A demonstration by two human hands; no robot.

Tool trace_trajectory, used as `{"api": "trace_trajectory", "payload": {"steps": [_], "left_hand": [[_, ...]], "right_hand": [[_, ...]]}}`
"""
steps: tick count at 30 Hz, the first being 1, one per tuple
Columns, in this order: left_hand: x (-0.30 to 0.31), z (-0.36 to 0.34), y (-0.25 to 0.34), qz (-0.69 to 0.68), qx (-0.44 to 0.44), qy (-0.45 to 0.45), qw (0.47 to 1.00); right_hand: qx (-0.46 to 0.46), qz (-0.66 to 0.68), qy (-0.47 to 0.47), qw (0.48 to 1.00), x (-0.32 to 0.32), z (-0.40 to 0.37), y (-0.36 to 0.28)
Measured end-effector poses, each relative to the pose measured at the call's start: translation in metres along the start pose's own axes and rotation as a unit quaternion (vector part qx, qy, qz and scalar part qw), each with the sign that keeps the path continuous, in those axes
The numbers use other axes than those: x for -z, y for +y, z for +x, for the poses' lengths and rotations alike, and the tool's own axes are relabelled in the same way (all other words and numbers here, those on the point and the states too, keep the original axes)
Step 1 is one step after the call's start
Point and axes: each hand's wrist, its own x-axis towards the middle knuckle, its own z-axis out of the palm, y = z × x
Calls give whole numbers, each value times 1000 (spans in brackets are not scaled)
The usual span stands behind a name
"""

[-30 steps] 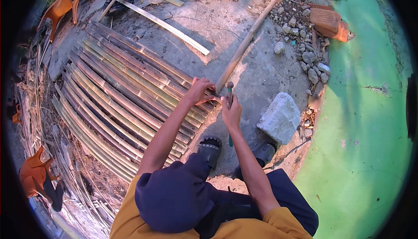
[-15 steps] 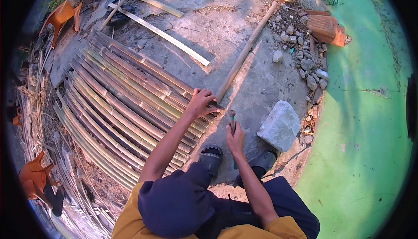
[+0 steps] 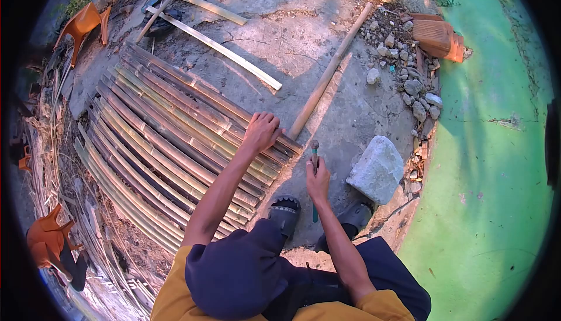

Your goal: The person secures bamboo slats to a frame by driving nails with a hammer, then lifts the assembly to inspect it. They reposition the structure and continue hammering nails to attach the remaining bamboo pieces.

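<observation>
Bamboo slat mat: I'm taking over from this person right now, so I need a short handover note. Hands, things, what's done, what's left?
Left hand: lies on the near ends of the bamboo slats; whether it grips anything is unclear.
Right hand: shut on the hammer, head up, clear of the slats.
Things: bamboo pole on the concrete, its near end by the left hand; stone block right of the hammer.
Done: many slats lie side by side.
Left: two loose strips lie apart beyond the slats; any nail is too small to see.
</observation>
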Motion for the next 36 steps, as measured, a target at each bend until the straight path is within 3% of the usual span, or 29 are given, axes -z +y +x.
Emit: {"api": "trace_trajectory", "payload": {"steps": [7,14,19,23,25,29,32,36], "left_hand": [[-2,1,-1,-97,61,15,993],[-4,-1,-2,-93,56,29,994],[-4,-2,-1,18,5,-48,999],[-1,-3,5,81,11,-75,994],[-5,-5,4,50,-19,25,998],[-2,-8,4,9,-21,41,999],[-1,-8,-1,-15,-21,5,1000],[-2,-11,-1,-49,-19,60,997]], "right_hand": [[22,6,-13,1000,0,-7,-1],[13,7,-52,999,3,-17,-9],[82,11,-71,994,-3,-22,-19],[87,15,-76,993,-10,-18,-21],[104,8,-76,992,-14,-15,-17],[97,7,-59,994,-14,-13,-14],[74,18,-28,997,-9,-12,-25],[78,19,-32,996,-6,-13,-28]]}}
